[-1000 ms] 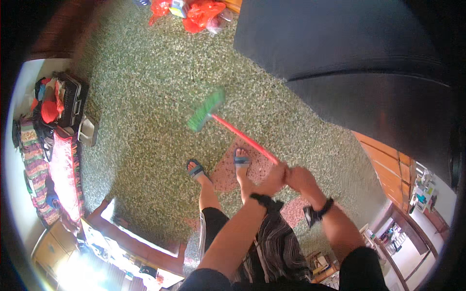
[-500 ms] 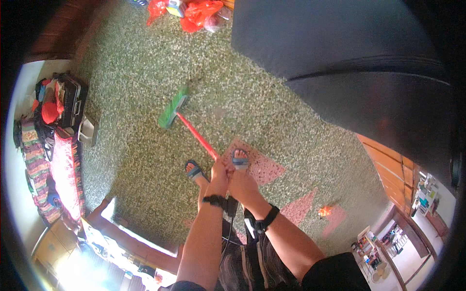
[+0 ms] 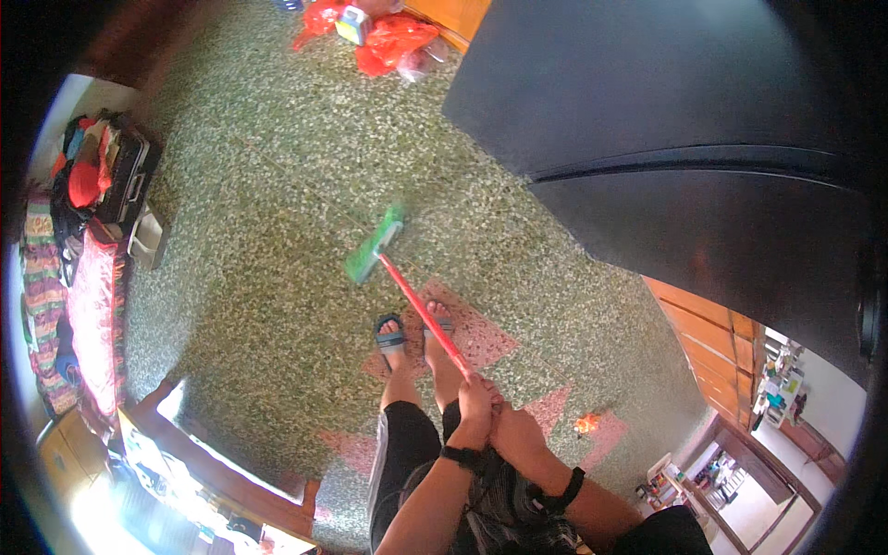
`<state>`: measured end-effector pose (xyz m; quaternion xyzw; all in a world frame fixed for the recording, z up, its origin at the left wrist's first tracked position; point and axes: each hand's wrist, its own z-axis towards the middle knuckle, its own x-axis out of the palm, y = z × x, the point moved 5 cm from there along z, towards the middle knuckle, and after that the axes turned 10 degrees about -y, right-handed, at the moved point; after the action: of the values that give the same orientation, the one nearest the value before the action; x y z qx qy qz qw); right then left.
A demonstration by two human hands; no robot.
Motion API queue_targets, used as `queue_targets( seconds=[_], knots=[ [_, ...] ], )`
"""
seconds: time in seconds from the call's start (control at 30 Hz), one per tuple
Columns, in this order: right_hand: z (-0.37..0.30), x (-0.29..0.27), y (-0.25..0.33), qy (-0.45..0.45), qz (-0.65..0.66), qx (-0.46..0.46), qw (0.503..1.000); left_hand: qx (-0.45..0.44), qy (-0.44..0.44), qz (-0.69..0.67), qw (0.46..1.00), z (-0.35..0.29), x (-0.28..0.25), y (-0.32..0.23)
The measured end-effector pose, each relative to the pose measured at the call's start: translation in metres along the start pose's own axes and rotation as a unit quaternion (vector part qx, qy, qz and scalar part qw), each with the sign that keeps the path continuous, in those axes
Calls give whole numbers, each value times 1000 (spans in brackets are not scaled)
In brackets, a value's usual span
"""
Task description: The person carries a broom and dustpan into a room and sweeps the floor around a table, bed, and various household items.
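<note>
Both of my hands grip the red handle of a broom [image 3: 421, 310] in front of my body. My left hand [image 3: 476, 407] is wrapped round the handle. Close against it, my right hand [image 3: 518, 435] is closed round the handle's end, which the fingers hide. The broom's green head [image 3: 375, 245] rests slantwise on the speckled floor [image 3: 268, 277], ahead of my sandalled feet [image 3: 390, 338], slightly blurred. A small orange scrap [image 3: 586, 423] lies on a pink patch of floor to my right.
A large dark fridge-like cabinet [image 3: 703, 213] stands at the right, beside wooden drawers [image 3: 689, 333]. Red plastic bags [image 3: 396, 42] lie at the far edge. On the left are an open black suitcase [image 3: 137, 176], a pale bin [image 3: 148, 236] and a pink cushion-like thing [image 3: 95, 314].
The broom head has come closer to my feet and to the right in view. My hands have drawn back toward my body, still on the handle. The view has shifted slightly.
</note>
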<state>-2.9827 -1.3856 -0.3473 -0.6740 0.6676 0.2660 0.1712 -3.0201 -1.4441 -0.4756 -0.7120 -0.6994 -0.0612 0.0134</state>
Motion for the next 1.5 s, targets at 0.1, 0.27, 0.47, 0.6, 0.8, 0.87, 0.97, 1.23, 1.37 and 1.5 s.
queue_targets(
  seconds=[0.1,0.27,0.47,0.6,0.8,0.87,0.97,1.23,1.37,1.5],
  knots=[
    [5,10,52,-43,75,-96,992,164,-48,156,973,12,-26,-54],
    [62,38,142,-80,63,-170,980,136,-8,93,986,71,-28,-167],
    [82,37,93,-40,-28,-110,993,61,76,-9,995,58,16,-109],
    [30,18,26,-51,-65,-86,993,63,6,292,954,15,14,-28],
    [-49,-14,26,-2,-45,67,997,-83,-51,87,991,-5,-43,54],
    [-59,-9,41,-18,-27,-1,999,-22,-34,84,996,-8,-55,38],
    [-35,12,28,-33,3,-12,999,-84,30,-64,994,-42,-21,-9],
    [43,51,54,-77,17,-91,993,35,-37,123,991,52,-17,-77],
    [15,13,-13,-53,-2,-4,999,10,-18,208,978,52,-19,23],
    [-31,-2,-121,-43,-50,58,996,-160,23,76,984,20,-18,156]
  ],
)
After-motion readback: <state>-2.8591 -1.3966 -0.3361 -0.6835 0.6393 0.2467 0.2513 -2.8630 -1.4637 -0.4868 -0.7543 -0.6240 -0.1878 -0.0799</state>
